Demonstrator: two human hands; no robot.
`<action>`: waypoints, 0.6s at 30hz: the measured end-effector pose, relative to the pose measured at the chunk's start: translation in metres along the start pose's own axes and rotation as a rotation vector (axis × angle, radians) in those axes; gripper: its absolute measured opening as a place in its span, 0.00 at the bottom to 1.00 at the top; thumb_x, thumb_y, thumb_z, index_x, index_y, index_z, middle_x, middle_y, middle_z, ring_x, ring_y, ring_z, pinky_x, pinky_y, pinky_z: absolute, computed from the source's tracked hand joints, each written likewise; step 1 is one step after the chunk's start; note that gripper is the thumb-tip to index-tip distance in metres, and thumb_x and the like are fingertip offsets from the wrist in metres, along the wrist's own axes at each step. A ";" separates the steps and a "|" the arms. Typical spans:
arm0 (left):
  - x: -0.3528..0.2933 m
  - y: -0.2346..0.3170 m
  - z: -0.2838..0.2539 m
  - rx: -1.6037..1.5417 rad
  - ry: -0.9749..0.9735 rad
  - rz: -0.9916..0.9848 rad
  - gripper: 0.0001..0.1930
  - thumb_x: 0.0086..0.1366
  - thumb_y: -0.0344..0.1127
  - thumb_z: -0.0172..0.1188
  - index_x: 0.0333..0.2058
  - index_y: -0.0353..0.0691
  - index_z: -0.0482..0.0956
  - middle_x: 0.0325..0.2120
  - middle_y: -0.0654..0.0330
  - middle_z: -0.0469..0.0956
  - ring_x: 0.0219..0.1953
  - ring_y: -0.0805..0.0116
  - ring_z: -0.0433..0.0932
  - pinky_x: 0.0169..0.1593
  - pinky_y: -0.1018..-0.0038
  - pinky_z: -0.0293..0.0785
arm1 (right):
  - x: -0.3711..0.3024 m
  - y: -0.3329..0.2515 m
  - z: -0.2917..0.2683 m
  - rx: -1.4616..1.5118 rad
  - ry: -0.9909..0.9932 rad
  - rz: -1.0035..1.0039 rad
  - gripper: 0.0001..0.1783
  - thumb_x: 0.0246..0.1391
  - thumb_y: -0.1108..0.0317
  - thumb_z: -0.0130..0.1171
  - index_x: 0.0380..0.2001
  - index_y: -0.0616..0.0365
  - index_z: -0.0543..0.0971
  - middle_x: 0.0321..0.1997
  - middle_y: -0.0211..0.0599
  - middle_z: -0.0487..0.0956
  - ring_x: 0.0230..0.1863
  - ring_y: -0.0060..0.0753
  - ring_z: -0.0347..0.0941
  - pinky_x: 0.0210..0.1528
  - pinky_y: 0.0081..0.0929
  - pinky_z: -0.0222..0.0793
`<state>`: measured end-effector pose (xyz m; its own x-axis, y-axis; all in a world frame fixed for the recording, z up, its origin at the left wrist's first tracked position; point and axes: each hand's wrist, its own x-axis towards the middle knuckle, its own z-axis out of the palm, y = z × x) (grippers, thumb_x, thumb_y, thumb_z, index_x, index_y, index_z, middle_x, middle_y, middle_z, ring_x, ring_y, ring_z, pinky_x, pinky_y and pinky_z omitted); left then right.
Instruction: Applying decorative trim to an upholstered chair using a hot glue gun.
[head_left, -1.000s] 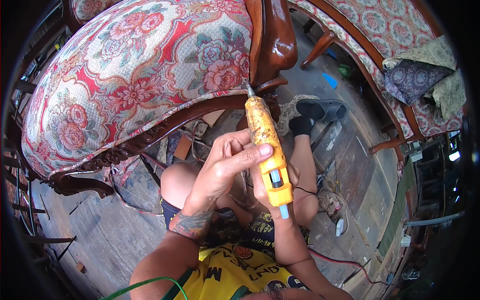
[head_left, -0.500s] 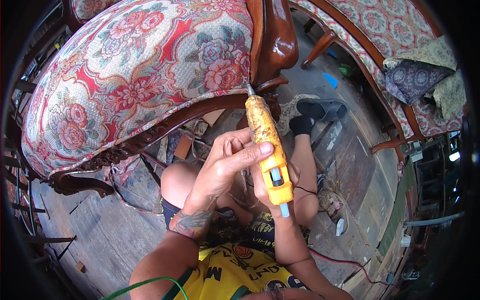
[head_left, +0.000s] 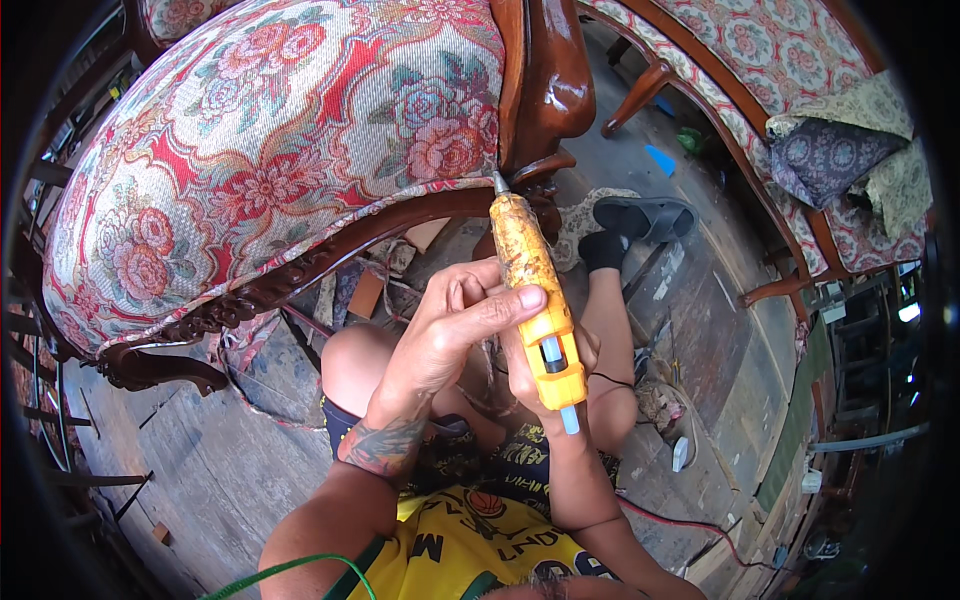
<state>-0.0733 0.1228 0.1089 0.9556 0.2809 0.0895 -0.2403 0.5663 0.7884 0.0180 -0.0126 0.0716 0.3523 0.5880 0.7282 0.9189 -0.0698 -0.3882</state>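
Pointing forward, the yellow glue gun (head_left: 527, 250) is resting in both hands. The left hand (head_left: 452, 322) is pinching its side; the right hand (head_left: 520, 375), half hidden, is gripping it underneath. Its metal tip (head_left: 500, 183) is sitting by the flowery seat (head_left: 300, 120).

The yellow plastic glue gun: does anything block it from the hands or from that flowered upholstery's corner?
Nothing visible: the left hand and right hand hold the yellow plastic glue gun, and its pointed metal tip sits at the edge of the flowered fabric upholstery; contact is too small to tell.
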 end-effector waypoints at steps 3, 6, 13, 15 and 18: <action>0.000 0.000 0.000 -0.007 0.002 0.001 0.29 0.68 0.45 0.66 0.56 0.22 0.79 0.47 0.49 0.85 0.48 0.64 0.85 0.59 0.70 0.77 | 0.000 0.000 0.000 0.008 0.004 0.005 0.15 0.53 0.69 0.72 0.44 0.62 0.82 0.35 0.43 0.83 0.29 0.45 0.82 0.28 0.35 0.79; 0.000 0.000 0.000 -0.003 0.003 0.004 0.29 0.68 0.45 0.66 0.55 0.22 0.79 0.46 0.49 0.86 0.47 0.64 0.85 0.59 0.70 0.77 | 0.000 -0.001 0.000 0.017 0.006 0.008 0.15 0.53 0.69 0.72 0.44 0.61 0.82 0.35 0.42 0.83 0.29 0.45 0.82 0.28 0.35 0.79; 0.002 0.000 -0.001 0.000 -0.002 0.001 0.29 0.68 0.45 0.66 0.55 0.21 0.79 0.45 0.49 0.86 0.47 0.64 0.85 0.58 0.70 0.78 | 0.002 -0.002 -0.002 0.033 -0.005 0.029 0.15 0.54 0.69 0.72 0.43 0.61 0.82 0.34 0.42 0.82 0.27 0.45 0.82 0.27 0.36 0.78; 0.002 -0.001 0.000 0.010 0.004 0.010 0.29 0.68 0.45 0.66 0.55 0.21 0.79 0.45 0.49 0.86 0.46 0.64 0.85 0.58 0.70 0.78 | 0.002 -0.002 -0.002 0.042 -0.004 0.030 0.15 0.54 0.69 0.72 0.43 0.61 0.82 0.33 0.42 0.82 0.27 0.45 0.81 0.27 0.36 0.78; 0.002 -0.002 -0.001 0.016 0.006 0.017 0.29 0.69 0.46 0.66 0.55 0.22 0.79 0.45 0.50 0.86 0.46 0.64 0.85 0.57 0.70 0.78 | 0.002 -0.002 -0.003 0.054 -0.006 0.032 0.15 0.54 0.69 0.72 0.43 0.61 0.82 0.33 0.42 0.82 0.26 0.45 0.81 0.27 0.36 0.77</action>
<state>-0.0706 0.1232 0.1063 0.9503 0.2952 0.0991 -0.2536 0.5488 0.7965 0.0178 -0.0138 0.0753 0.3800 0.5910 0.7116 0.8963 -0.0451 -0.4411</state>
